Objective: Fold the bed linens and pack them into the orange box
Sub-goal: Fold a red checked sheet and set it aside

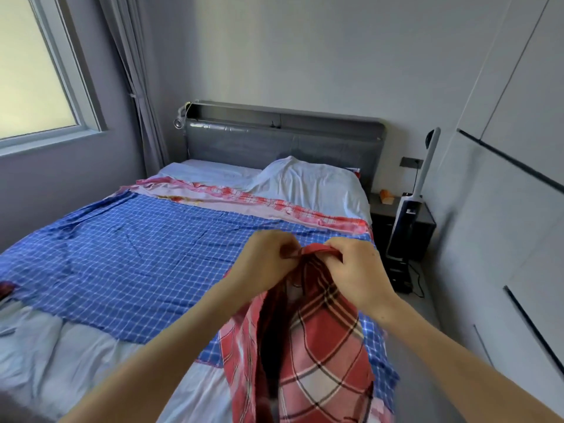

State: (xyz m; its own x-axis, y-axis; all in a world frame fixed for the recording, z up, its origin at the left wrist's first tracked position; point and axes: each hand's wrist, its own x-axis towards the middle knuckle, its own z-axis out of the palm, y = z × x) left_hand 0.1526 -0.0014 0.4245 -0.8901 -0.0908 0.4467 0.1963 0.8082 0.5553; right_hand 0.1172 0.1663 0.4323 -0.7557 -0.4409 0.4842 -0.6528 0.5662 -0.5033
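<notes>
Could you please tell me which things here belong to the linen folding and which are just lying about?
Job: red plaid cloth, pinched by left hand and right hand; blue checked sheet; pink sheet.
Lying about: pillow, vacuum cleaner, nightstand, curtain.

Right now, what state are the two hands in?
Left hand: closed, pinching the red cloth.
Right hand: closed, pinching the same cloth.

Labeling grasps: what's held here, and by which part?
Both hands, left hand and right hand, pinch the red plaid cloth at its bunched top edge.
</notes>
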